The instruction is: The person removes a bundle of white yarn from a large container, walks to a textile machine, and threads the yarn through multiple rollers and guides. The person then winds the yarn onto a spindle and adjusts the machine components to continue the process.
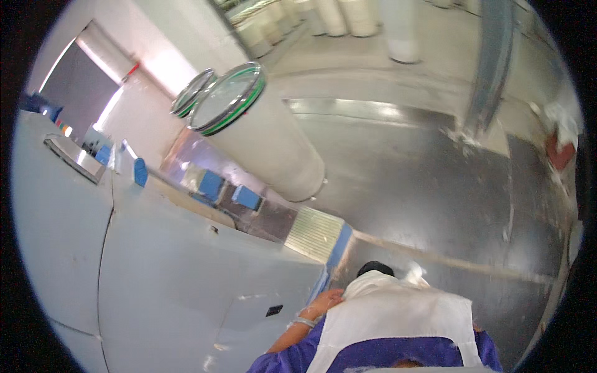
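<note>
White canister stands at left edge of dark floor, beyond grey cabinet. Left hand touches worn white apron, fingers slightly bent; cannot tell any grip. Right hand hidden.

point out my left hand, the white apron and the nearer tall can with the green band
Left hand (324, 303): head view, on the back of the hand
White apron (398, 314): head view, on the chest part
Tall can (272, 150): head view, on the pale side below the green band
</note>
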{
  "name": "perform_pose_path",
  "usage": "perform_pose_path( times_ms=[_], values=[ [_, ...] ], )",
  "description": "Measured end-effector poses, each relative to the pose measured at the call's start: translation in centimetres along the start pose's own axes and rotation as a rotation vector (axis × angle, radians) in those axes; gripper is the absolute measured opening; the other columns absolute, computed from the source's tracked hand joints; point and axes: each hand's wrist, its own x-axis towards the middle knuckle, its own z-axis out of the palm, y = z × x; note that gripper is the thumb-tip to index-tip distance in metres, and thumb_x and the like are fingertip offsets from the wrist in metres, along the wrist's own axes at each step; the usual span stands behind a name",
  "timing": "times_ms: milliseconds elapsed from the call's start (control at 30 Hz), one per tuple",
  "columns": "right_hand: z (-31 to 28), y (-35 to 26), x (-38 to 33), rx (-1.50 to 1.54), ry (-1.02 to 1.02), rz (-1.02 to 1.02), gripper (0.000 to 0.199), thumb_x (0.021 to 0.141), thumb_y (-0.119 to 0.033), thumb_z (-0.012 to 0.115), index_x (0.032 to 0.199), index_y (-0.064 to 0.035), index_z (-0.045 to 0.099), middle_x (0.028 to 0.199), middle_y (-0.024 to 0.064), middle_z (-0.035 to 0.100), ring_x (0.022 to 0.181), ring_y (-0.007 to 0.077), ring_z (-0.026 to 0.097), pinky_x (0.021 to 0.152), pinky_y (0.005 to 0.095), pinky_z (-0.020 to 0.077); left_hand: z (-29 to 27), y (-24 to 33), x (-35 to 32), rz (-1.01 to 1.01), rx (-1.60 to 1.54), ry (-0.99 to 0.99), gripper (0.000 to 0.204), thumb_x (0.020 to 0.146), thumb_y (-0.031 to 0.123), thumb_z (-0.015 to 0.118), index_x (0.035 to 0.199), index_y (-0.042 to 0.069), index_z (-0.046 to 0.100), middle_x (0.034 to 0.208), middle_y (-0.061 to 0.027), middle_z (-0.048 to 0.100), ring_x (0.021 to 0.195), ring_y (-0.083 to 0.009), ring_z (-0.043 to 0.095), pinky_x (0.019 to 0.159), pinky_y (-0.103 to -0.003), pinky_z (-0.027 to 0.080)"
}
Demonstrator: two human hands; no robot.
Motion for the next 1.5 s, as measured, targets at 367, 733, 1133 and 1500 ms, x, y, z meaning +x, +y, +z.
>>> perform_pose_path(
  times_ms=[367, 733, 1133, 1500],
  values=[
    [-3.6, -61.9, 19.2, 0.036, -0.061, -0.703, 0.028, 0.093, -0.026, 0.064, 0.078, -0.0029, 0.064, 0.068, 0.0055, 0.063, 0.057, 0.0154, 0.058, 0.053, 0.0323, 0.0488, -19.7, 15.4, 24.6, -0.026, -0.045, 0.621, 0.048, 0.094, 0.027, 0.065, 0.136, 0.007, 0.055, 0.121, -0.0169, 0.066, 0.108, -0.0281, 0.066, 0.093, -0.038, 0.051],
    [-3.5, -91.3, 37.8, -0.57, -0.231, -0.126, 0.025, 0.094, -0.025, 0.061, 0.097, -0.0001, 0.062, 0.09, 0.0111, 0.062, 0.073, 0.0211, 0.059, 0.065, 0.0382, 0.0505, -56.2, 43.2, 32.9, 0.232, 0.542, 1.811, 0.049, 0.086, 0.014, 0.07, 0.133, 0.004, 0.056, 0.138, -0.0196, 0.053, 0.131, -0.039, 0.047, 0.11, -0.046, 0.036],
    [38.3, -159.9, 35.7, -0.767, -0.398, -1.536, 0.038, 0.096, -0.032, 0.06, 0.109, 0.0032, 0.064, 0.097, 0.0153, 0.065, 0.09, 0.0246, 0.061, 0.084, 0.0379, 0.0478, -74.2, 39.4, 36.1, -0.487, 0.243, 1.974, 0.06, 0.088, 0.045, 0.067, 0.131, 0.004, 0.059, 0.138, -0.0197, 0.054, 0.139, -0.0384, 0.032, 0.112, -0.047, 0.03],
    [82.2, -175.1, 1.1, -0.559, -0.918, -2.347, 0.042, 0.088, -0.019, 0.065, 0.127, -0.0037, 0.057, 0.145, 0.0201, 0.046, 0.133, 0.0374, 0.043, 0.109, 0.0476, 0.0355, -80.1, 36.9, 34.8, -0.821, 0.106, 2.298, 0.06, 0.087, 0.023, 0.067, 0.14, 0.001, 0.048, 0.14, -0.0241, 0.05, 0.136, -0.04, 0.038, 0.112, -0.046, 0.031]
  ],
)
